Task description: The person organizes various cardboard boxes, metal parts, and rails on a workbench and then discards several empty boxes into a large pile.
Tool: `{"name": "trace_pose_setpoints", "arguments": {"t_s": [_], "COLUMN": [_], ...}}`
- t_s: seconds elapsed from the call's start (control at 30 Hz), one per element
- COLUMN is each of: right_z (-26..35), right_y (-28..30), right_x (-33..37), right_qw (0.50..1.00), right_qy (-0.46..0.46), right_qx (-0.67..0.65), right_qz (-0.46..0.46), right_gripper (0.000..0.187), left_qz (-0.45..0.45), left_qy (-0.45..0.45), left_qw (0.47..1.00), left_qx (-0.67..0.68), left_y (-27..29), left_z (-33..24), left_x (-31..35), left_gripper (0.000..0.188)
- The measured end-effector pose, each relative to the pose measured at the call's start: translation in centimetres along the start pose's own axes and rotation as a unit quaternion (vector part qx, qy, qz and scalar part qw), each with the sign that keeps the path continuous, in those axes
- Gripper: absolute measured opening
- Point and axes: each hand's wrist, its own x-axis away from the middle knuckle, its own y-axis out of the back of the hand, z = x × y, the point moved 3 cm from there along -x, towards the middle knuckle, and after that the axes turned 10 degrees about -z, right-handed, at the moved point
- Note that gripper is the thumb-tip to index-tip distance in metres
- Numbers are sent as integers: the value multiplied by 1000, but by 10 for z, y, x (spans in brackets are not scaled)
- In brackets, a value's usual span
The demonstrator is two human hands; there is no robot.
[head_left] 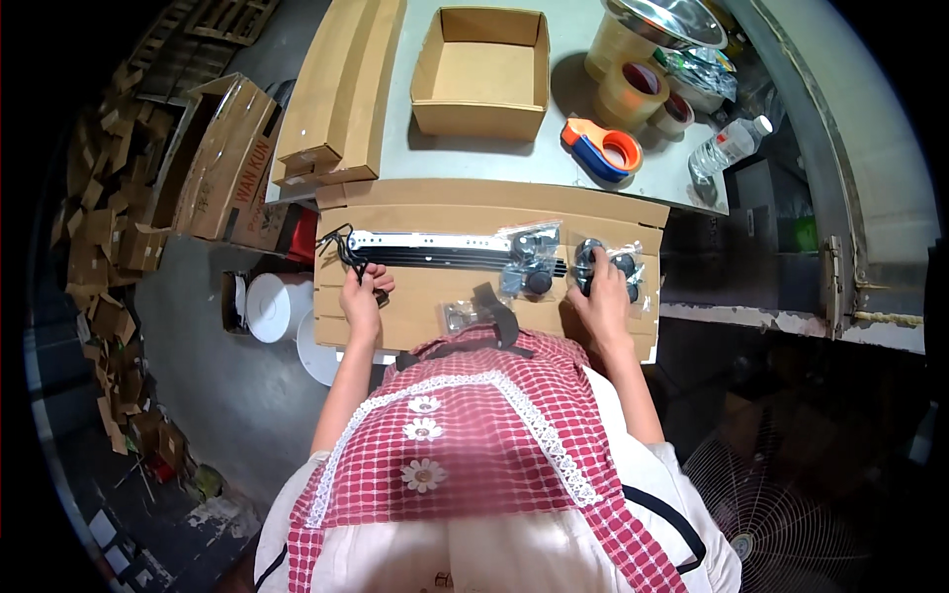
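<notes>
A flat open cardboard box [415, 318] lies before me, with a long black and white metal bar [435, 247] across it. At the bar's left end is a bunched black cable [346, 247]. My left hand [366, 296] is closed at the cable, its fingers curled round a dark part of it. My right hand [605, 301] grips a clear bag of black round parts [625, 265] on the right, partly hiding it. Another clear bag of black round parts [537, 262] rests over the bar's right end. A small clear packet [461, 314] lies near my apron.
On the table behind stand an open cardboard box [480, 119], long cartons [341, 89], an orange and blue tape dispenser [605, 150], tape rolls [633, 92], a metal bowl [682, 22] and a water bottle [728, 148]. White buckets [277, 306] stand left; a fan [766, 524] is behind right.
</notes>
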Motion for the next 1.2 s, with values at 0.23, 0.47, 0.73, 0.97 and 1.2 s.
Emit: {"name": "trace_pose_setpoints", "arguments": {"t_s": [0.23, 0.47, 0.73, 0.97, 1.2], "right_z": [11, -15, -85, -115, -136], "right_y": [-7, 34, 31, 16, -22], "right_x": [2, -6, 6, 34, 39], "right_qw": [999, 986, 987, 976, 942], "right_qy": [47, -42, -52, -138, -217], "right_qx": [-19, -104, -23, -49, -198], "right_qz": [-14, -126, -149, -162, -165], "right_gripper": [63, 40, 35, 34, 43], "left_qz": [54, -133, -116, -106, -53], "left_qy": [24, -112, -181, -146, -171], "left_qw": [994, 984, 956, 979, 976], "left_qx": [95, 31, -198, -98, -121], "left_y": [22, 39, 37, 27, 39], "left_z": [16, -35, -29, -26, -17], "left_x": [-16, -24, -61, -52, -67], "left_gripper": [9, 13, 21, 17, 25]}}
